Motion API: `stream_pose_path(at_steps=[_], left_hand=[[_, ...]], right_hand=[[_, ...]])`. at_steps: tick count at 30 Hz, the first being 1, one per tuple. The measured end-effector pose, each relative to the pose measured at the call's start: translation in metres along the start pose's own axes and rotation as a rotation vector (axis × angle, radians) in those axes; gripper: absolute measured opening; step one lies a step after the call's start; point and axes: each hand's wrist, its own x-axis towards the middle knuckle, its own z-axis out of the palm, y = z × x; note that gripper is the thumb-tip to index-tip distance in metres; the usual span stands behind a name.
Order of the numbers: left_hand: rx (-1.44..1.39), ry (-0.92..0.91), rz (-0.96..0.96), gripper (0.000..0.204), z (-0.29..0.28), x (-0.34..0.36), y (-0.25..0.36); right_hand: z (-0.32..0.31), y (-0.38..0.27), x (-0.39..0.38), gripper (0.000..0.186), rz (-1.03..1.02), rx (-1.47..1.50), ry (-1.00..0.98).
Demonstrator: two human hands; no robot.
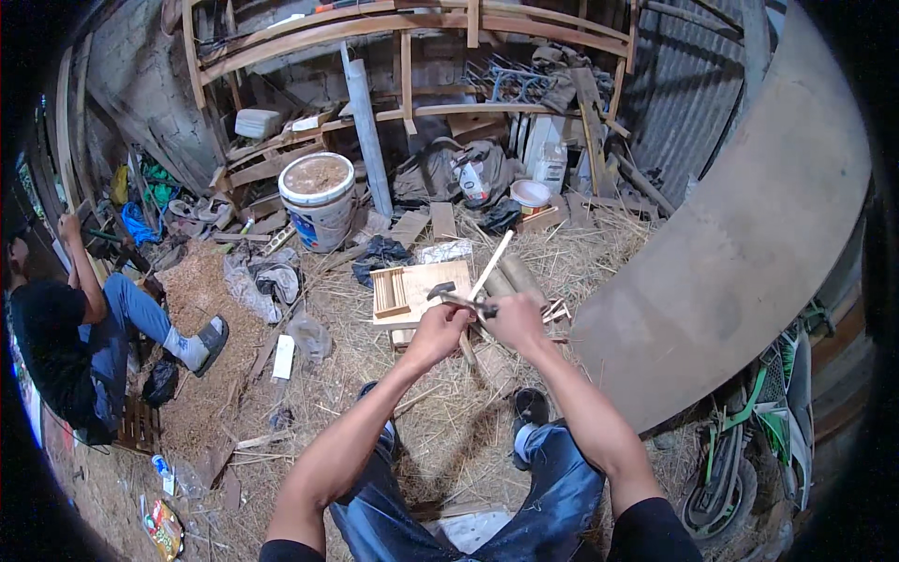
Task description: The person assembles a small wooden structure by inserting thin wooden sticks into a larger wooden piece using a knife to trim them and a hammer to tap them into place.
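Observation:
My right hand [515,321] is closed round the handle of a claw hammer. The metal hammer head [440,290] hangs over the front right part of a pale wooden board [431,275]. Close beside it, my left hand [440,333] is closed at the board's front right edge, its fingertips together under the hammer. Whatever those fingers pinch is too small or hidden to tell. A slatted wooden piece [391,294] lies on the board's left side. From near my hands a thin wooden strip [493,260] slants away to the far right.
Behind the board stands a large white bucket [316,204]. A curved grey sheet [730,234] leans along the right, above a green-trimmed motorbike [740,440]. At left, a person [84,328] sits beside wood shavings [201,290]. Straw and wood scraps cover the floor.

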Motion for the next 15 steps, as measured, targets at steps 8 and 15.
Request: stream_pose_path(at_steps=[8, 15], left_hand=[[-0.042, 0.015, 0.110, 0.029, 0.008, -0.001, 0.007], [-0.022, -0.120, 0.278, 0.024, 0.017, -0.024, -0.019]], right_hand=[[0.004, 0.004, 0.013, 0.015, -0.082, -0.202, 0.039], [-0.014, 0.125, 0.012, 0.028, 0.487, -0.155, 0.151]])
